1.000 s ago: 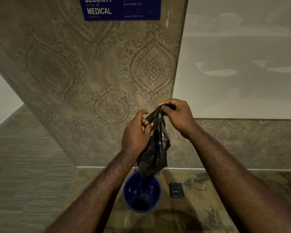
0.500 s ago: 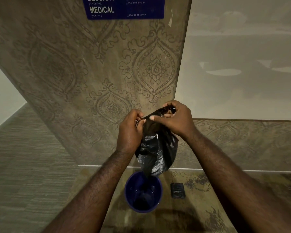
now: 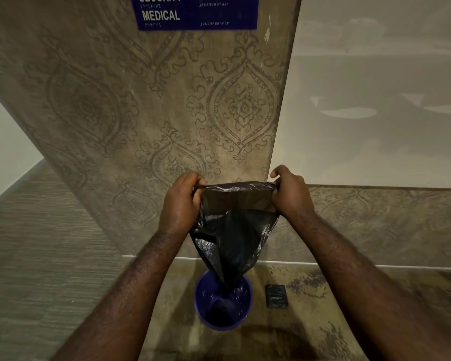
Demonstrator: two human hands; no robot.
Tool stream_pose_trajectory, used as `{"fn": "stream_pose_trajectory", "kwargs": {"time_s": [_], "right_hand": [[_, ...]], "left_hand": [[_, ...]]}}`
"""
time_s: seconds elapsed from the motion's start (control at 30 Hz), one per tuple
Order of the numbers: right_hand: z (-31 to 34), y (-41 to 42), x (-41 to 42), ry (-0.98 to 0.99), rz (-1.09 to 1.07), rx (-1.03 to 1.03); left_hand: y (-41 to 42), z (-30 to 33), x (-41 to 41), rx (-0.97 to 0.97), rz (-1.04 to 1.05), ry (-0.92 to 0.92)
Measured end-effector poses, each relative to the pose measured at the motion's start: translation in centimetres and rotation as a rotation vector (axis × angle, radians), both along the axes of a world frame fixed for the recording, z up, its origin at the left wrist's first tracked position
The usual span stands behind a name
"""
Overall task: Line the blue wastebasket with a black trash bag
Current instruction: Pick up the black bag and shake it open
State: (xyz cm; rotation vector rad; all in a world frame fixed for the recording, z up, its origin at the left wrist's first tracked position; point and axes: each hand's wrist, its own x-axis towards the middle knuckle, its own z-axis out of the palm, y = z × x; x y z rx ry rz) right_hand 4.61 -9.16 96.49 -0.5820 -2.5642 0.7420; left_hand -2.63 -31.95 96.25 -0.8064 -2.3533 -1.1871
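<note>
A black trash bag (image 3: 235,230) hangs in the air between my hands, its top edge stretched wide. My left hand (image 3: 180,201) pinches the left end of that edge. My right hand (image 3: 290,192) pinches the right end. The bag narrows downward, and its lower tip dangles just above or inside the mouth of the blue wastebasket (image 3: 223,303). The round wastebasket stands upright on the floor directly below the bag.
A patterned wall (image 3: 219,108) with a blue sign (image 3: 195,11) stands right behind the wastebasket. A small folded black bag (image 3: 276,296) lies on the floor to the right of the basket. Striped carpet (image 3: 37,256) runs off to the left.
My hands have moved apart, pulling the bunched bag's top edge out wide. The bag hangs lower, its tip now at the wastebasket's mouth.
</note>
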Motion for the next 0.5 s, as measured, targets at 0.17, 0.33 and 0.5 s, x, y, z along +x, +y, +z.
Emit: {"fn": "stream_pose_trajectory", "kwargs": {"time_s": [0.17,0.33,0.5], "right_hand": [[1.3,-1.6,-0.1,0.131,0.181,0.058],[2.5,-2.5,-0.3,0.189,0.438,0.151],[2.6,-0.4,0.7,-0.027,0.437,0.49]], "left_hand": [[0.4,-0.4,1.3,-0.105,0.176,0.022],[3.2,-0.7,1.8,-0.263,0.01,-0.141],[2.3,-0.3,0.4,-0.084,0.024,-0.185]]}}
